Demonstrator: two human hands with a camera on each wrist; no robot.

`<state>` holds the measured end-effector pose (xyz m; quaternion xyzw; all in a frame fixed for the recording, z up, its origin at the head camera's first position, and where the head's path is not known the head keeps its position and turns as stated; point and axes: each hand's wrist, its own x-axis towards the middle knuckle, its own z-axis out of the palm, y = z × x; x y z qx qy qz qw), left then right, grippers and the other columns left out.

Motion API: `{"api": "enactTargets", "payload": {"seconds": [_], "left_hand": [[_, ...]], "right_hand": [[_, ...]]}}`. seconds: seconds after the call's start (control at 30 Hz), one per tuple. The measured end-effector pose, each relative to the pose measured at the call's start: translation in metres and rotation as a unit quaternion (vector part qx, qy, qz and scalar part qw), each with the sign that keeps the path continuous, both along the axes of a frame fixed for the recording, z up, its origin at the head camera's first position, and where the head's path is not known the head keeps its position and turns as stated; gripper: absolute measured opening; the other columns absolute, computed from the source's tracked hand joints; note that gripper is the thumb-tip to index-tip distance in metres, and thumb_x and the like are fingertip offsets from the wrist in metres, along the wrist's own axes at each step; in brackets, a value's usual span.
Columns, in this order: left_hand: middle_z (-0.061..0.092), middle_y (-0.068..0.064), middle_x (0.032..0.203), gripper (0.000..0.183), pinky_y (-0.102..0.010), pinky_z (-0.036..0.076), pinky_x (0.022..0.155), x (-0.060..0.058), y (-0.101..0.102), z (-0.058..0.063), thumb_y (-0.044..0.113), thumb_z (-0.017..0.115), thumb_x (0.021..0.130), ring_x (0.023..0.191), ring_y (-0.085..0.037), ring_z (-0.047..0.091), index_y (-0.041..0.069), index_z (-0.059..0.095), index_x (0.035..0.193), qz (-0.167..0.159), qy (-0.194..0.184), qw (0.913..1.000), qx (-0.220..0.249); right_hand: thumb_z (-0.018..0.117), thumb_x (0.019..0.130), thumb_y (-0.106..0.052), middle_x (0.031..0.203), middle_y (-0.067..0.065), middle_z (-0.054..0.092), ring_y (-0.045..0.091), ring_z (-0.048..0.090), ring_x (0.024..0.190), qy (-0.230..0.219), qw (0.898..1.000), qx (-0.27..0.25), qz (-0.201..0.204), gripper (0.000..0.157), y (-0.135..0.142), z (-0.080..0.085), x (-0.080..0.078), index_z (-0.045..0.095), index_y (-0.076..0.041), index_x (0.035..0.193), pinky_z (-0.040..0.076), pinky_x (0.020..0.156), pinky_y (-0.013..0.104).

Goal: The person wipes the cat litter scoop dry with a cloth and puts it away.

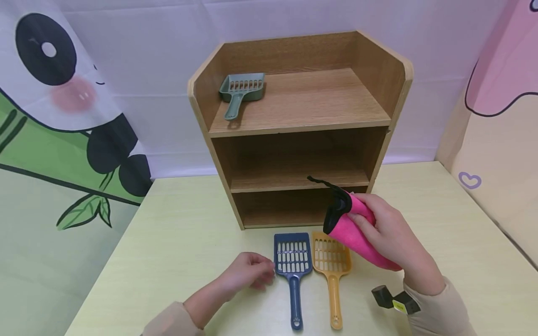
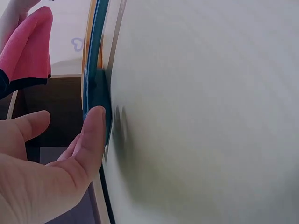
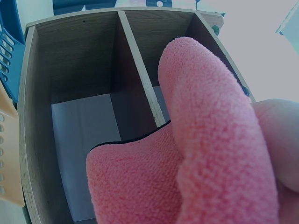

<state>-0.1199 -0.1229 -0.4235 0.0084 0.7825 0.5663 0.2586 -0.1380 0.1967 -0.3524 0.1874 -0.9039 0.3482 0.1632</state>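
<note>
In the head view my right hand [image 1: 384, 226] grips a folded pink cloth [image 1: 357, 238] with black trim and a black cord, held up in front of the shelf. Its fuzzy pile fills much of the right wrist view. My left hand [image 1: 249, 271] is beside a blue slotted litter scoop [image 1: 295, 287] that lies flat on the table, fingertips right at the edge of its head. To the right of that scoop lies a yellow litter scoop [image 1: 334, 298], handle towards me. In the left wrist view the left fingers [image 2: 91, 135] are fairly straight.
A wooden shelf [image 1: 300, 128] with three levels stands behind the scoops. On its top, at the left, sits a grey-green litter scoop [image 1: 241, 91]. The pale table [image 1: 176, 242] extends to both sides, with printed fabric [image 1: 159, 46] hanging behind.
</note>
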Motion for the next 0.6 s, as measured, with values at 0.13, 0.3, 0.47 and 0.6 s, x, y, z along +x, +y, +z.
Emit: {"api": "enactTargets", "payload": {"seconds": [0.13,0.3,0.47,0.6], "left_hand": [[0.071,-0.013,0.083,0.032,-0.031,0.058,0.062,0.006,0.003,-0.004,0.021,0.059,0.09,0.069,-0.014,0.068,-0.009,0.065,0.101,0.002,-0.043,0.999,0.014],[0.072,-0.015,0.083,0.031,-0.033,0.058,0.062,0.015,0.01,-0.012,0.021,0.059,0.091,0.07,-0.018,0.07,-0.008,0.065,0.098,0.007,-0.099,0.9939,0.046],[0.071,-0.016,0.088,0.033,-0.039,0.058,0.071,0.021,0.019,-0.018,0.023,0.058,0.091,0.08,-0.024,0.071,-0.007,0.062,0.103,0.009,-0.16,0.9811,0.108],[0.068,-0.016,0.091,0.033,-0.043,0.056,0.08,0.025,0.027,-0.021,0.023,0.056,0.091,0.084,-0.025,0.07,-0.006,0.059,0.106,0.013,-0.191,0.968,0.162]], "right_hand": [[0.069,0.084,-0.01,0.105,0.007,0.061,0.019,0.055,0.09,-0.001,1.0,-0.001,0.001,0.041,0.0,0.0,0.0,0.054,-0.009,0.122,0.051,0.069,0.033],[0.069,0.084,-0.01,0.106,0.007,0.06,0.02,0.055,0.09,-0.009,1.0,-0.004,0.0,0.041,0.0,0.002,0.0,0.053,-0.009,0.123,0.051,0.069,0.033],[0.069,0.084,-0.009,0.106,0.008,0.06,0.021,0.056,0.09,-0.014,1.0,-0.003,-0.001,0.042,0.0,0.002,0.0,0.053,-0.008,0.123,0.051,0.069,0.033],[0.069,0.084,-0.009,0.106,0.008,0.06,0.021,0.055,0.09,-0.014,1.0,-0.002,-0.001,0.042,0.0,0.002,0.001,0.053,-0.008,0.122,0.051,0.069,0.033]]}}
